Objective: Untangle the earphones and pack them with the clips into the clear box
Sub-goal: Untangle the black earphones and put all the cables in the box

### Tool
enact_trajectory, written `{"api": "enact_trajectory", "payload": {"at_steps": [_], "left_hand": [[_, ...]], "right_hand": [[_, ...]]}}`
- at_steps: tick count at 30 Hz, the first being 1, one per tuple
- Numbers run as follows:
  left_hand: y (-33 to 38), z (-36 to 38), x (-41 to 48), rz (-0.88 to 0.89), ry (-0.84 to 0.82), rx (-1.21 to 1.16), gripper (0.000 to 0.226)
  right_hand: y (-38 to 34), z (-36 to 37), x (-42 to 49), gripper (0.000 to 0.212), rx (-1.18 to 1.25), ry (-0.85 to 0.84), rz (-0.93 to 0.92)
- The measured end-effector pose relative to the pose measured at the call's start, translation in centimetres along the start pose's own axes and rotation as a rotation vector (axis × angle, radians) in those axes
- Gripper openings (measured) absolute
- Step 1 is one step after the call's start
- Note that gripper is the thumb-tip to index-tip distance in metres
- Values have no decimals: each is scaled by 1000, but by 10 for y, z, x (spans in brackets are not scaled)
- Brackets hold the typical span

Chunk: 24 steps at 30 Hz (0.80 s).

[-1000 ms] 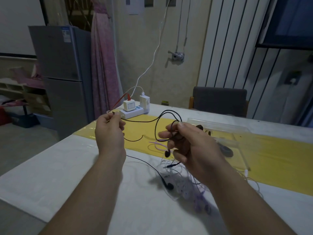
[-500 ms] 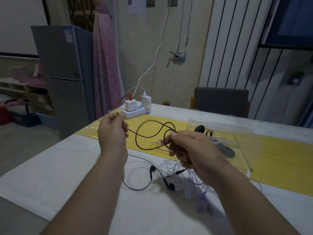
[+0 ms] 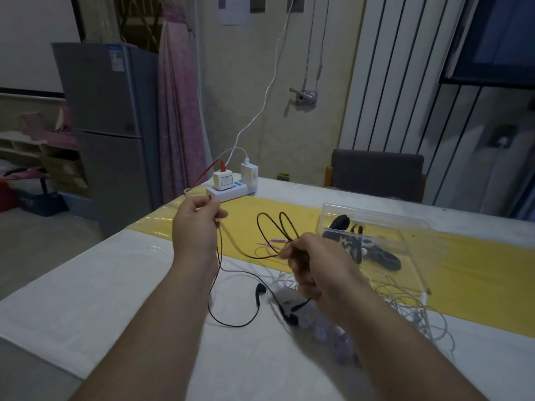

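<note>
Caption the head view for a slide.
Left hand pinches the black earphone cable while right hand grips its gathered loops; the clear box stands on the table beyond.

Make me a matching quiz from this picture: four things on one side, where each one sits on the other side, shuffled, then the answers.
Things:
1. black earphones
2. clear box
3. power strip
4. white cable tangle

Places:
A. far left corner of the table, chargers plugged in
B. on the yellow runner, dark items inside
C. heaped on the table, right of the right hand
D. pinched by the left hand and the right hand

Pairs: 1-D, 2-B, 3-A, 4-C.
</note>
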<state>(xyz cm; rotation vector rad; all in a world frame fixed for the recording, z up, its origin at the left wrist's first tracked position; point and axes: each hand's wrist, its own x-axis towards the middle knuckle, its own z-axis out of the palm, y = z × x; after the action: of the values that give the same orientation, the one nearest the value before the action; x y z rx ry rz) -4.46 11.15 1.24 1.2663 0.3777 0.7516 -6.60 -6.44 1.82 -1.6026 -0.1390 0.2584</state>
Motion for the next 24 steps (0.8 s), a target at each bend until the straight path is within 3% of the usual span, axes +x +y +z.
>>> {"api": "enact_trajectory", "payload": {"at_steps": [3,7,9,12,14,15,17,20,24], "left_hand": [[-8,-5,13,-58,223,147,17],[-15,-14,22,-127,300,267,24],[-12,-16,21,-136,309,441,34],[-4,-14,9,63,298,685,48],[-1,-10,0,291,152,638,37],[-1,-9,-3,320,9,553,29],[1,-3,-12,261,-349,453,26],[1,1,-17,202,-746,597,27],[-9,-2,-12,168,-829,810,11]], "right_hand": [[-6,-8,3,38,-257,101,-178],[-5,-15,4,34,-31,208,-244],[-3,-14,3,32,21,191,-254],[-4,-13,3,31,47,176,-248],[-4,-13,3,31,57,183,-241],[-4,-12,3,31,63,189,-241],[-5,-14,3,31,63,208,-236],[-6,-15,4,29,102,216,-228],[-9,-15,1,26,181,201,-222]]}}
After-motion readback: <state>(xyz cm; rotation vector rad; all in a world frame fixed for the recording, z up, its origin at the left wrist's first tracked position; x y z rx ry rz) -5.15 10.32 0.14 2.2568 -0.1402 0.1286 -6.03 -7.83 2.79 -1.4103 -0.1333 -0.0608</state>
